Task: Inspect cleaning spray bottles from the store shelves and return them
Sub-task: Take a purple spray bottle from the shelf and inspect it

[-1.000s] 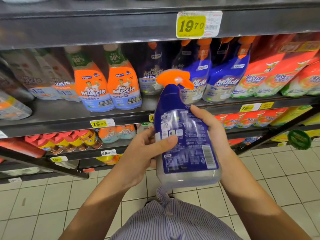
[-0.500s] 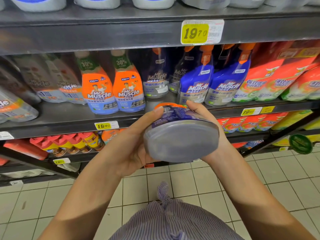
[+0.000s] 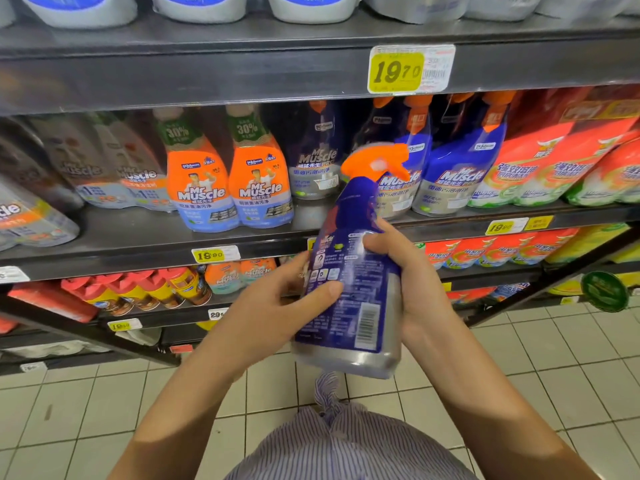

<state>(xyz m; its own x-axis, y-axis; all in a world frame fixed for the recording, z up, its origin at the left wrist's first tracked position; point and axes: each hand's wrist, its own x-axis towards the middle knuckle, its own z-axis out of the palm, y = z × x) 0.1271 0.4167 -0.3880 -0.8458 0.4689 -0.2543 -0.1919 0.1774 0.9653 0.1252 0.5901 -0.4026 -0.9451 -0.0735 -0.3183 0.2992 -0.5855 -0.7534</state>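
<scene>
A blue spray bottle (image 3: 349,306) with an orange trigger head and a silver base is held upright in front of the shelves, tilted a little to the right, its back label and barcode facing me. My left hand (image 3: 277,306) grips its left side, thumb across the label. My right hand (image 3: 412,278) wraps its right side, fingers curled over the upper body. More blue spray bottles of the same kind (image 3: 457,168) stand on the middle shelf (image 3: 138,233) right behind it.
Orange refill bottles (image 3: 228,181) stand on the middle shelf left of centre, orange-and-green pouches (image 3: 554,168) at the right. Red-capped cans (image 3: 138,292) fill the lower shelf. A yellow price tag (image 3: 398,71) hangs on the upper shelf edge. White tiled floor (image 3: 104,410) lies below.
Half a second ago the bottle lay tipped forward with its silver base toward me. Both hands have turned it back upright, showing the back label again.
</scene>
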